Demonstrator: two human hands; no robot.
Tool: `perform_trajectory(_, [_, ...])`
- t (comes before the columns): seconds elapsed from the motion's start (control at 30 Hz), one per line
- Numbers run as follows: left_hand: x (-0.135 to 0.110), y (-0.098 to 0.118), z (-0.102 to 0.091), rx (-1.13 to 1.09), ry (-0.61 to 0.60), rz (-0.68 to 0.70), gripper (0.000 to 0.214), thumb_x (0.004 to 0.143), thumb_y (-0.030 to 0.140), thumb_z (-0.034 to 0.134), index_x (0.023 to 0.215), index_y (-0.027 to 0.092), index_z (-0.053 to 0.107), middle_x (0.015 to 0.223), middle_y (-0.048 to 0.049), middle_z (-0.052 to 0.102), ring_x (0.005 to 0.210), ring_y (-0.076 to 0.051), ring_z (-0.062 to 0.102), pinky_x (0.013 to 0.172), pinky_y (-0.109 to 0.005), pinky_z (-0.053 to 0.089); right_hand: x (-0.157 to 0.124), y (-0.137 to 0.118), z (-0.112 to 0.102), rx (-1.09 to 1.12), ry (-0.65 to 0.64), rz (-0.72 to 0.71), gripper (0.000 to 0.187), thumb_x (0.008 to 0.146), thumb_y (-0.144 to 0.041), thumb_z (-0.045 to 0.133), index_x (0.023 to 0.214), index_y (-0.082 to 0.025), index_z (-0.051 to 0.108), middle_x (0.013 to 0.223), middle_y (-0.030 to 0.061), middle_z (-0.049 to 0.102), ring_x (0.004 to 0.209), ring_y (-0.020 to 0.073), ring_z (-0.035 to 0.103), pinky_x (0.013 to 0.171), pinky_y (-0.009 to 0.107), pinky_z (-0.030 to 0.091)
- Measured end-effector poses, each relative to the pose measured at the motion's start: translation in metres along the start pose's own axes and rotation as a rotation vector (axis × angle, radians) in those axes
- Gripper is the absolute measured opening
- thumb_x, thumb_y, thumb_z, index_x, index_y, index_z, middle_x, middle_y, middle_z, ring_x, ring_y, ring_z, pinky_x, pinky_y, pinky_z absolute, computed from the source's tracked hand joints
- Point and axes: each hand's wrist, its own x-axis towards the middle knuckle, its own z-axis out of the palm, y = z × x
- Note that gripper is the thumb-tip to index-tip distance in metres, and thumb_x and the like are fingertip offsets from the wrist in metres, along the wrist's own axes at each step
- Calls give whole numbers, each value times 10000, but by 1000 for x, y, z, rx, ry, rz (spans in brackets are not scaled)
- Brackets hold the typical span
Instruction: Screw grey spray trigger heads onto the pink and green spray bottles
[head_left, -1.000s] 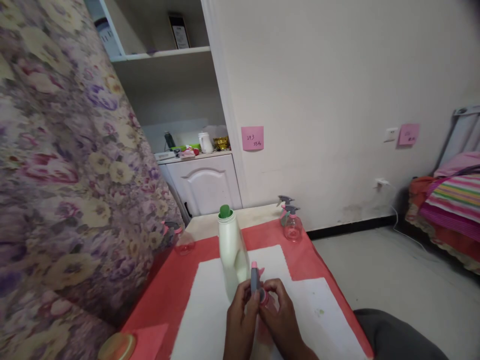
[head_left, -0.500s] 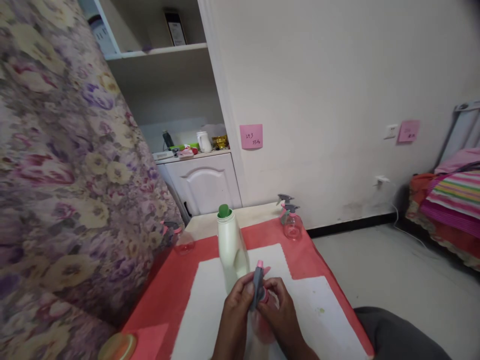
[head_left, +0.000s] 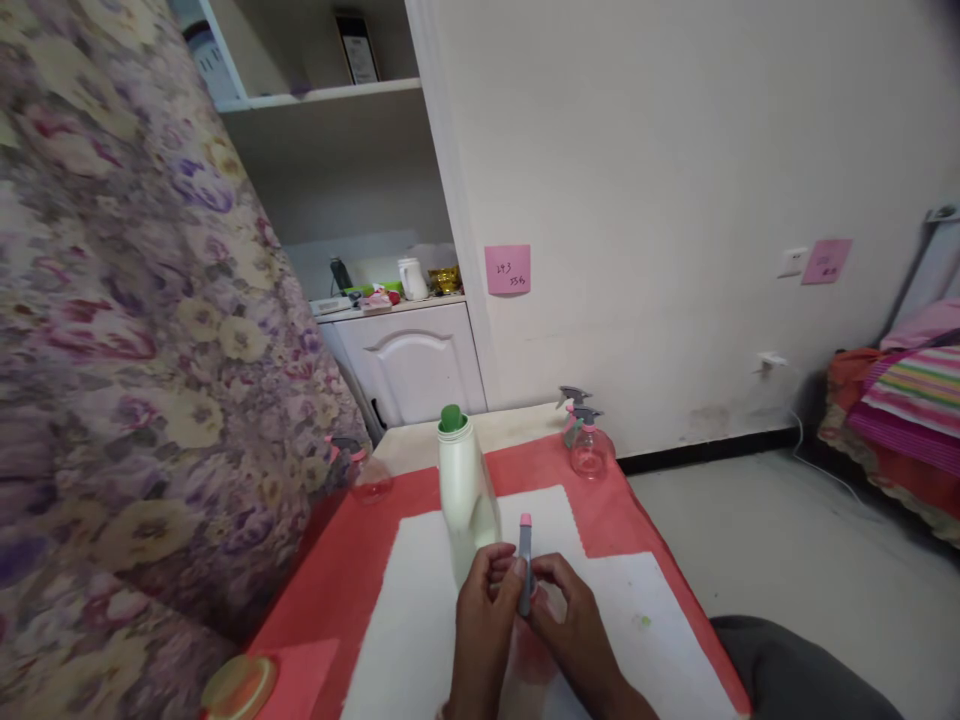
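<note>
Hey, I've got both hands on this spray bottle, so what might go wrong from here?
The tall pale green bottle stands right by the left hand and looks uncapped, so a bump might tip it and spill anything inside. The spray bottle might slip, since the left hand and right hand seem to hold it mostly with the fingers around its top.
</note>
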Motion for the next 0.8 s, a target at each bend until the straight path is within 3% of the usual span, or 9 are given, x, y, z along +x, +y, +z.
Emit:
perform_trajectory(0.17, [-6, 4, -5, 118, -76, 83, 310, 847, 481, 566, 896, 183, 636, 874, -50, 662, 819, -216, 619, 735, -313, 477, 0, -2, -4, -92, -18, -90, 111, 831, -258, 610, 931, -212, 616, 921, 36, 641, 903, 213, 601, 821, 323, 464])
perform_trajectory(0.3, [-2, 9, -10, 227, -133, 146, 284, 846, 454, 568, 805, 185, 646, 822, -30, 605, 791, -210, 596, 690, -301, 451, 3, -6, -8, -114, -74, -118, 74, 824, -216, 594, 896, -206, 607, 884, 23, 620, 874, 201, 591, 793, 307, 452])
perform_trajectory(0.4, [4, 10, -13, 232, -160, 96, 254, 808, 435, 619, 788, 182, 632, 787, -8, 573, 745, -184, 559, 673, -290, 429, 5, -9, -12, -120, -128, -98, 64, 815, -179, 582, 872, -201, 600, 870, 20, 613, 859, 200, 591, 775, 304, 450])
perform_trajectory(0.53, [5, 8, -12, 65, -206, -5, 243, 805, 421, 620, 787, 184, 573, 702, 17, 569, 676, -147, 502, 637, -271, 403, 7, -11, -12, -102, -140, -80, 87, 821, -168, 561, 880, -200, 616, 877, 22, 626, 870, 201, 601, 785, 305, 451])
perform_trajectory(0.67, [4, 6, -7, 3, -164, -24, 257, 804, 430, 616, 762, 197, 517, 645, 26, 581, 619, -135, 496, 593, -260, 404, 5, -11, -10, -97, -97, -18, 71, 835, -227, 589, 881, -200, 635, 876, 23, 646, 872, 205, 618, 784, 304, 459])
perform_trajectory(0.8, [4, 7, -5, 34, -115, -21, 266, 792, 438, 626, 742, 209, 500, 612, 41, 556, 589, -132, 500, 549, -246, 402, 6, -11, -8, -72, -123, -51, 101, 867, -269, 581, 915, -209, 647, 904, 27, 647, 893, 207, 619, 809, 308, 459])
